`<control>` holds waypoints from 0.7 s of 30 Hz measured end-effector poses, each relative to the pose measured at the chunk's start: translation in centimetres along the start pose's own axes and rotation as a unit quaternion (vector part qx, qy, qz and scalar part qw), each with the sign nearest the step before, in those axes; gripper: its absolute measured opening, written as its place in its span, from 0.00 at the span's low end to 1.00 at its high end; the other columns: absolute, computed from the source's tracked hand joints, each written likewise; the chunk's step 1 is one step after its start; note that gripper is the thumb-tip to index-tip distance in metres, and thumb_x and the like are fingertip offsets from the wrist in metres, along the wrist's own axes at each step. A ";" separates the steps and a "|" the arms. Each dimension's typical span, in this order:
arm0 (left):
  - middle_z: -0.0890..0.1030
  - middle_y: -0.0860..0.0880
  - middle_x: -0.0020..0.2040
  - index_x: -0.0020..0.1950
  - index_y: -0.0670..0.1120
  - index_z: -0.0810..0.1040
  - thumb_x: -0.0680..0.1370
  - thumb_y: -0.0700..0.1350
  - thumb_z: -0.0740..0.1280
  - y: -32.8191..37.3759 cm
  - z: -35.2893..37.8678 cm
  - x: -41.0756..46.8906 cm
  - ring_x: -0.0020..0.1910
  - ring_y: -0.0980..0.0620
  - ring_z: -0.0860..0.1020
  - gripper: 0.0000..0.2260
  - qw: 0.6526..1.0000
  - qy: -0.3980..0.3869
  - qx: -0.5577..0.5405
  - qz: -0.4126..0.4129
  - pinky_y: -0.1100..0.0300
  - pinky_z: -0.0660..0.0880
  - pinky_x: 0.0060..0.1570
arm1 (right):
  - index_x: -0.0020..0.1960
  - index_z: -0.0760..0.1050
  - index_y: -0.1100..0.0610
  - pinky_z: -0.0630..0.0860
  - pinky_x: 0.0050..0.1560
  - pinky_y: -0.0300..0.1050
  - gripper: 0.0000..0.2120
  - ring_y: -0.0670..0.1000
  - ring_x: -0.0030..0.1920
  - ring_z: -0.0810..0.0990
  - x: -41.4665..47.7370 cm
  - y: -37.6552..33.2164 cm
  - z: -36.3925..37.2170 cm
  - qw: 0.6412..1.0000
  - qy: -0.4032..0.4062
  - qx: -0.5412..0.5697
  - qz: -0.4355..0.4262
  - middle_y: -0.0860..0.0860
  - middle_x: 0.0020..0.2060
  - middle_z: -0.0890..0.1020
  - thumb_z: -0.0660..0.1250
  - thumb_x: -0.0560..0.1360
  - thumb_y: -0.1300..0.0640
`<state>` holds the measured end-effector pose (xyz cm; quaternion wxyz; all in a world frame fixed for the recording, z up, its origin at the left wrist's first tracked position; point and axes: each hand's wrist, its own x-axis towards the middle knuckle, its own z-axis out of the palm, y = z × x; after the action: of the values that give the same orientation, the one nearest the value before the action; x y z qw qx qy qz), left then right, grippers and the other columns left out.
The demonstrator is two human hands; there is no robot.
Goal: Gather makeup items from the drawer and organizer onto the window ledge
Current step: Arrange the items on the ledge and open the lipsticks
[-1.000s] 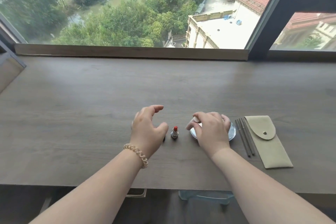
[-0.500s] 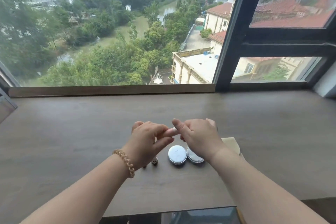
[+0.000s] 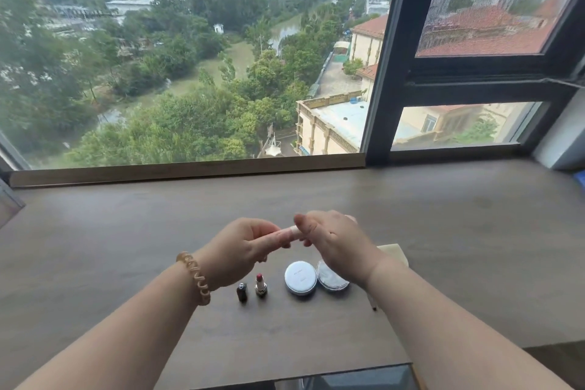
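**Makeup laid out on ledge, both hands raised over it**

- Lower centre of frame, in a short row on the wooden window ledge [image 3: 126, 231]: black cap [image 3: 242, 291] standing upright; just right of it the lipstick [image 3: 261, 285], upright, red bullet exposed.
- Further right, a white round compact [image 3: 300, 278], closed face up. A second round disc [image 3: 332, 277], clear or silvery, lies touching its right edge and is partly under the right wrist.
- A beige pouch [image 3: 394, 252] shows only as a corner behind the right hand. A dark pencil tip [image 3: 374, 305] pokes out below the right forearm.
- Both hands are held above the row, meeting at centre frame.
- Right hand [image 3: 335, 241]: thumb and fingers curled, pinching a small pale piece [image 3: 292, 231]. What it is, cannot tell.
- Left hand [image 3: 240, 250]: fingers curled under, one finger stretched right to the pale piece. Whether it grips anything, cannot tell.
- Coiled amber bracelet [image 3: 194, 277] on the left wrist.
- Dark window frame [image 3: 380, 73] at upper right; trees and rooftops fill the glass.
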<state>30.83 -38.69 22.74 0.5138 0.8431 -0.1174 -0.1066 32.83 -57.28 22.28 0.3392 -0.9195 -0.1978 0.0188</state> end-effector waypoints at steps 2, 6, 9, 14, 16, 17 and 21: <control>0.73 0.56 0.28 0.41 0.45 0.83 0.66 0.67 0.65 0.0 -0.1 0.0 0.30 0.59 0.70 0.25 1.000 0.002 0.012 -0.001 0.67 0.69 0.33 | 0.37 0.77 0.50 0.67 0.52 0.49 0.29 0.44 0.40 0.76 0.0 0.2 -0.1 1.000 -0.023 0.001 0.015 0.43 0.31 0.78 0.47 0.72 0.31; 0.72 0.56 0.25 0.37 0.48 0.83 0.71 0.62 0.67 0.3 -0.3 -0.2 0.28 0.59 0.69 0.18 1.000 0.001 0.006 -0.011 0.70 0.67 0.31 | 0.43 0.75 0.48 0.73 0.50 0.44 0.09 0.45 0.46 0.77 -0.5 0.8 -0.6 0.993 -0.044 0.110 0.002 0.44 0.40 0.79 0.71 0.70 0.45; 0.73 0.57 0.24 0.38 0.46 0.83 0.73 0.55 0.67 0.6 0.0 -0.1 0.28 0.60 0.68 0.14 1.000 -0.005 -0.004 -0.014 0.70 0.67 0.31 | 0.41 0.77 0.50 0.73 0.50 0.50 0.22 0.46 0.42 0.78 -0.3 0.7 -0.5 0.995 -0.031 0.093 0.020 0.43 0.35 0.80 0.58 0.70 0.33; 0.76 0.57 0.25 0.39 0.44 0.83 0.72 0.60 0.67 0.9 0.2 -0.2 0.29 0.60 0.69 0.19 1.000 0.005 -0.022 -0.011 0.70 0.68 0.32 | 0.41 0.77 0.55 0.72 0.43 0.48 0.18 0.47 0.37 0.74 -0.4 0.3 -0.6 0.994 -0.012 0.105 0.008 0.47 0.33 0.79 0.61 0.75 0.41; 0.76 0.57 0.27 0.39 0.44 0.83 0.71 0.61 0.68 0.7 0.1 -0.2 0.29 0.60 0.69 0.20 0.999 0.010 -0.029 -0.013 0.70 0.68 0.32 | 0.43 0.76 0.53 0.70 0.40 0.43 0.13 0.45 0.35 0.72 -0.6 0.4 -0.6 0.992 -0.021 0.120 0.020 0.46 0.33 0.77 0.64 0.75 0.43; 0.75 0.57 0.26 0.40 0.44 0.83 0.72 0.59 0.69 0.6 0.1 -0.2 0.29 0.60 0.69 0.18 0.999 0.013 -0.027 -0.016 0.70 0.68 0.32 | 0.43 0.76 0.53 0.71 0.42 0.43 0.15 0.45 0.36 0.74 -0.5 0.4 -0.6 0.993 -0.028 0.113 0.028 0.44 0.34 0.78 0.62 0.75 0.41; 0.75 0.57 0.26 0.40 0.43 0.83 0.73 0.56 0.68 0.3 0.4 -0.2 0.29 0.59 0.69 0.16 1.000 0.021 -0.014 -0.016 0.69 0.68 0.32 | 0.37 0.76 0.50 0.73 0.51 0.49 0.21 0.44 0.37 0.78 -0.5 0.3 -0.4 0.994 -0.045 0.091 0.041 0.46 0.33 0.82 0.55 0.75 0.36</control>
<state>30.47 -39.08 22.85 0.5265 0.8395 -0.0911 -0.0984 32.54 -57.89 22.33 0.4112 -0.8903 -0.1727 0.0914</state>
